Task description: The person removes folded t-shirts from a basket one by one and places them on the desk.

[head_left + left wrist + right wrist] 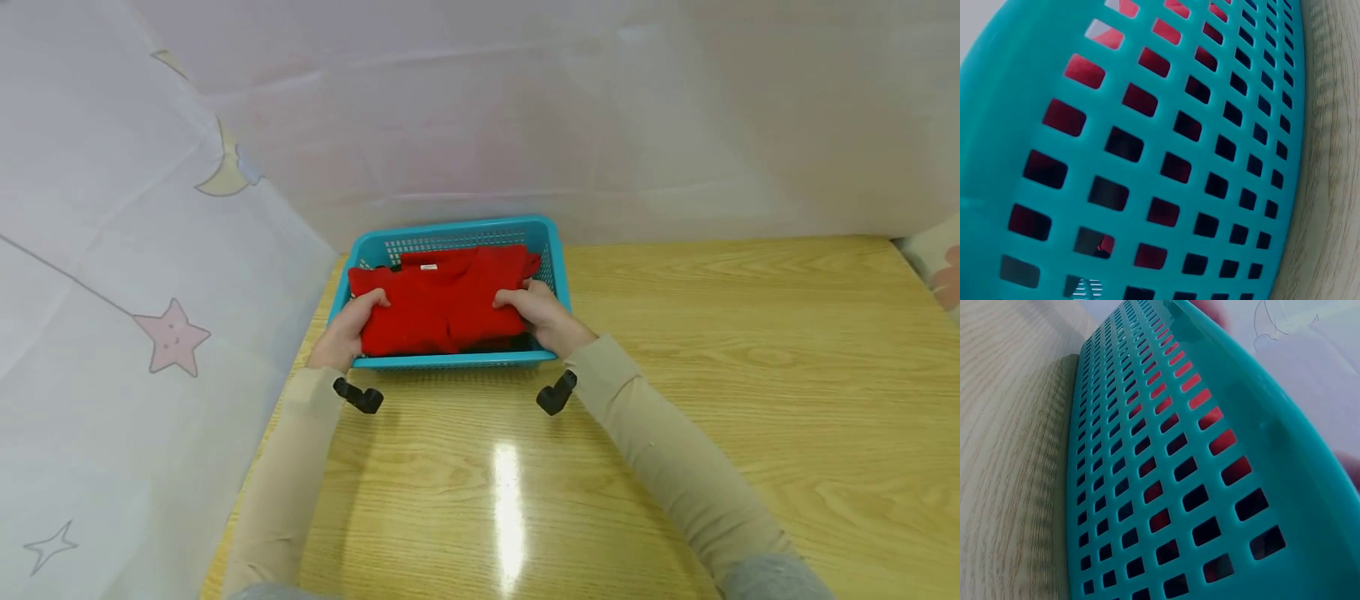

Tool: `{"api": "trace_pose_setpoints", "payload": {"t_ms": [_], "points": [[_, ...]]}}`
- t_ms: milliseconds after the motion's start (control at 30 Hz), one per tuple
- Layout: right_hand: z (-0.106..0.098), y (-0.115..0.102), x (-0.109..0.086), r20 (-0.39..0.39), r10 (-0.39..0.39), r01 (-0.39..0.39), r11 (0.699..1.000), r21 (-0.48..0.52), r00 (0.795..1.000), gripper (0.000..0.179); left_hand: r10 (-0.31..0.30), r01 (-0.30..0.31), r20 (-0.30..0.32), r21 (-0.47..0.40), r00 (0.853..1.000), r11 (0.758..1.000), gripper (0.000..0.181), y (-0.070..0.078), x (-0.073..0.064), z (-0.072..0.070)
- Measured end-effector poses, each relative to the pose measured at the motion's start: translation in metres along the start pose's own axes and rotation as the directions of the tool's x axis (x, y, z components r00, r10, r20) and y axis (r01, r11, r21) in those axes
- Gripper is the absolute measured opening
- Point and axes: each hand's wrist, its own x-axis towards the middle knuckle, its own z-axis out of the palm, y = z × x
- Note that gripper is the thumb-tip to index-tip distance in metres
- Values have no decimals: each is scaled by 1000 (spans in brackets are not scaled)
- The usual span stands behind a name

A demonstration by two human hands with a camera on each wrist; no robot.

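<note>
A folded red garment (442,304) with a small white label lies in a blue plastic basket (453,362) on the table. My left hand (351,325) grips the garment's left edge, thumb on top and the other fingers hidden beneath. At the right edge, my right hand (542,312) pinches the cloth in the same manner. Some dark cloth shows under the red one. Both wrist views are filled by the basket's perforated wall (1166,156), with red and dark cloth behind the holes; in the right wrist view the basket's rim (1260,369) runs across the upper right.
The wooden table (750,358) extends to the right and in front of the basket. A pale curtain (525,125) hangs close behind it, and a printed cloth (112,292) with stars and a moon hangs at the left edge.
</note>
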Motion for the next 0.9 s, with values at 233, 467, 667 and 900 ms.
{"api": "trace_pose_setpoints", "payload": {"t_ms": [233,467,667,900], "points": [[0,1,2,-5,-5,5,1000,-1,1000,53,26,-26,-7,47,1000,999,28,-1,-2,0],[-1,3,1,-13,2,-3,999,-39,1000,60,66,-68,35,48,997,997,23,-4,-1,0],[-1,3,1,-14,-11,11,999,-41,1000,64,80,-81,46,27,996,996,40,-5,-5,1],[-3,1,-1,9,-45,45,999,-15,999,74,127,-124,86,-44,988,991,61,-4,-8,3]]}}
